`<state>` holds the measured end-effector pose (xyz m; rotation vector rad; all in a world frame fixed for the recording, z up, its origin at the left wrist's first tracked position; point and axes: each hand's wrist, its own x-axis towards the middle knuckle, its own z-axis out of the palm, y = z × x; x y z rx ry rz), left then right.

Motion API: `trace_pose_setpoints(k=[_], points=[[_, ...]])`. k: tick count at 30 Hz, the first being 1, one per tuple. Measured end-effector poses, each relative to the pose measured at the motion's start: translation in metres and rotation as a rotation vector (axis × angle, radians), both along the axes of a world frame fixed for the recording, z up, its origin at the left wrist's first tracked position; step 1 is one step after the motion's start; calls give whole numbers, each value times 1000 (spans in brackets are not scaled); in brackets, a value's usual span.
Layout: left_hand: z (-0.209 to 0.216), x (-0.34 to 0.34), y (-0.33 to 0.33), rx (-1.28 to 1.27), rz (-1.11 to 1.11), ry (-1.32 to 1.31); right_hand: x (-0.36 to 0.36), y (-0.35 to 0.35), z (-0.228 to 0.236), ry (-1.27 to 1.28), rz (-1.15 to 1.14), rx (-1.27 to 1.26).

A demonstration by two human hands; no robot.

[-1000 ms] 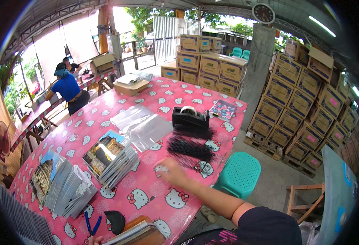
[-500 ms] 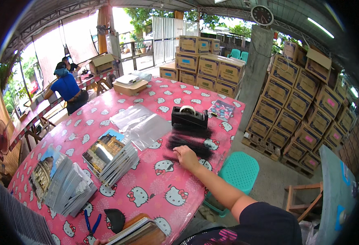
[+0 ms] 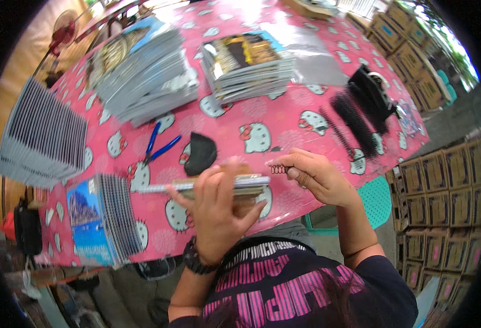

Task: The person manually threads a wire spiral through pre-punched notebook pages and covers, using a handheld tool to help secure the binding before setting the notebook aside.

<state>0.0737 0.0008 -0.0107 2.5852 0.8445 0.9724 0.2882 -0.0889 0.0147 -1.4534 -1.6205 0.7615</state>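
Note:
My right hand (image 3: pixel 317 177) pinches one end of a black spiral binding coil (image 3: pixel 278 169), beside the right end of a loose stack of pages (image 3: pixel 254 181) at the table's near edge. Over that stack is my left hand (image 3: pixel 214 213), its fingers spread and slightly blurred; the stack's left part is partly hidden by it. Beyond the pages lie a dark half-round piece (image 3: pixel 201 153) and blue-handled pliers (image 3: pixel 163 146). More black coils (image 3: pixel 355 123) rest in a bunch at the right, next to a black tape dispenser (image 3: pixel 367 93).
Two piles of picture-covered booklets (image 3: pixel 147 82) stand along the far side. Spiral-bound stacks (image 3: pixel 42 136) occupy the left, one with a blue cover (image 3: pixel 90 218). Clear plastic sleeves (image 3: pixel 314 60) lie beyond the coils. A green stool (image 3: pixel 374 205) and cartons (image 3: pixel 443 191) are at right.
My right hand has come away from the bunch of coils with one coil and is now by the pages. My left hand has come into fuller view over them. The view has turned downward.

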Motion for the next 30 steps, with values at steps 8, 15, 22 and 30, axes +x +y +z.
trace_pose_setpoints(k=[8,15,22,30], points=[[-13,14,-3,109,141,-71,-15,6,-12,-11,-120,88],[-23,40,-8,202,242,-68,-11,10,-6,-8,-228,167],[-25,43,-8,171,190,-109,-13,21,-11,-29,-136,245],[-17,38,-7,129,158,-69,-15,26,-1,-88,-51,265]])
